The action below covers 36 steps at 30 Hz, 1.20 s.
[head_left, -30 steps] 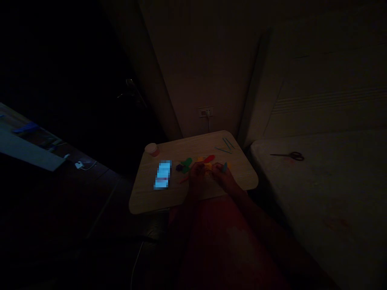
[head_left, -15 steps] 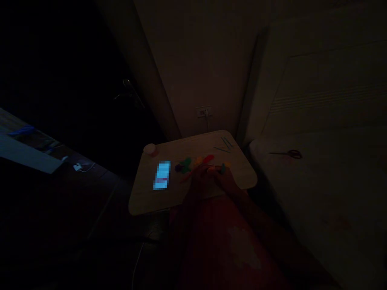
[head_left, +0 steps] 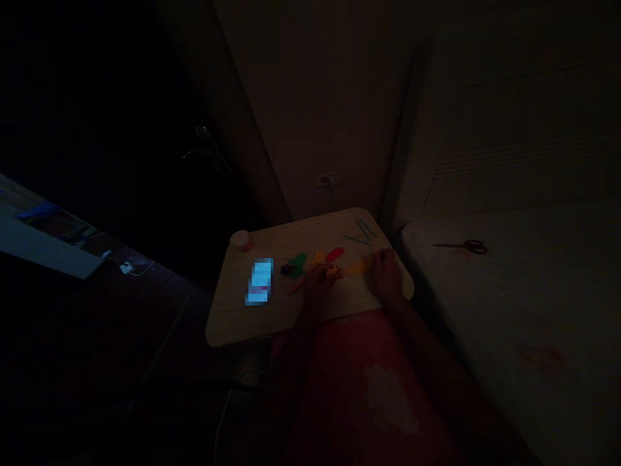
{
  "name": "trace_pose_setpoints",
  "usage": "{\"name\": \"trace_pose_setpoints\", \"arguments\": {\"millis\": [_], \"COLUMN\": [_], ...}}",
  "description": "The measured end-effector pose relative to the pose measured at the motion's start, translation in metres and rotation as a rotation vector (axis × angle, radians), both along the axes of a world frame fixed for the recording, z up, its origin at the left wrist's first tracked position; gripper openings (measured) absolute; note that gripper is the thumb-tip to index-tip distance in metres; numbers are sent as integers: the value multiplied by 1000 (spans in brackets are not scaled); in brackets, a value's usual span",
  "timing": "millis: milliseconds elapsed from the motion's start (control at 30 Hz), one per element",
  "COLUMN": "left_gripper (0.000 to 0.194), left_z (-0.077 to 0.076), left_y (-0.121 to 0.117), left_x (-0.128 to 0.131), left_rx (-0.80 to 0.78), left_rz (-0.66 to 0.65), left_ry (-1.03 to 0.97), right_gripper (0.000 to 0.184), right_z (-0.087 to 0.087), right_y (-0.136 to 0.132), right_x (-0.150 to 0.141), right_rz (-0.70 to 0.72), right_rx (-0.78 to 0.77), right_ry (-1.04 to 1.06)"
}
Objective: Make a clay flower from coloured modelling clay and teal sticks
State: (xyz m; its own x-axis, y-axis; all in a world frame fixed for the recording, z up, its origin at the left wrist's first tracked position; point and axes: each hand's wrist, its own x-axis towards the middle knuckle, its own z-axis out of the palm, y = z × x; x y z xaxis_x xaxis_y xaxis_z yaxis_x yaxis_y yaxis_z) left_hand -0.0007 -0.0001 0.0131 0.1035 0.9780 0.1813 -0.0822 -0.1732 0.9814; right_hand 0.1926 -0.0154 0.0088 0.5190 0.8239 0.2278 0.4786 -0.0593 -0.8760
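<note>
The room is very dark. On a small wooden table [head_left: 242, 317] lie small coloured pieces: a green one [head_left: 297, 263], a red one [head_left: 334, 254], a yellow one [head_left: 356, 266] and a purple one [head_left: 286, 269]. My left hand [head_left: 316, 285] rests on the table with its fingers curled on a small yellow-orange piece [head_left: 332, 272]. My right hand [head_left: 387, 275] lies near the table's right edge, just right of the yellow piece; its fingers are too dark to read.
A lit phone [head_left: 261, 281] lies on the table's left half, a small round pot [head_left: 242, 240] at its back left corner, thin green sticks [head_left: 359, 233] at the back. Scissors [head_left: 463, 245] lie on the bed to the right. A wall socket [head_left: 328, 178] is behind.
My right hand has moved away from my left hand to the right side of the table. The left hand has stayed at the coloured pieces.
</note>
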Motion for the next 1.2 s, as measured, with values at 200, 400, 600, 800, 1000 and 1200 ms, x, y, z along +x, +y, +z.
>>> {"name": "trace_pose_setpoints", "arguments": {"millis": [200, 400, 600, 800, 1000, 1200], "left_gripper": [42, 49, 40, 33, 33, 41], "left_z": [0, 3, 0, 5, -2, 5], "left_y": [1, 2, 5, 1, 7, 6], "left_x": [-4, -4, 0, 0, -3, -2], "left_rx": [-37, -28, -49, -73, -98, 50], "left_rz": [12, -31, -11, 15, 99, 140], "left_ry": [-16, -90, -151, -121, -149, -60], "right_gripper": [21, 23, 20, 17, 19, 24], "right_z": [-12, -21, -20, -19, -21, -21], "right_y": [20, 21, 19, 19, 20, 20], "right_x": [12, 16, 19, 21, 22, 21], "right_rz": [70, 100, 82, 118, 121, 88], "right_rx": [64, 80, 84, 65, 71, 76], "right_ry": [-299, -418, -436, -458, -400, -400]}}
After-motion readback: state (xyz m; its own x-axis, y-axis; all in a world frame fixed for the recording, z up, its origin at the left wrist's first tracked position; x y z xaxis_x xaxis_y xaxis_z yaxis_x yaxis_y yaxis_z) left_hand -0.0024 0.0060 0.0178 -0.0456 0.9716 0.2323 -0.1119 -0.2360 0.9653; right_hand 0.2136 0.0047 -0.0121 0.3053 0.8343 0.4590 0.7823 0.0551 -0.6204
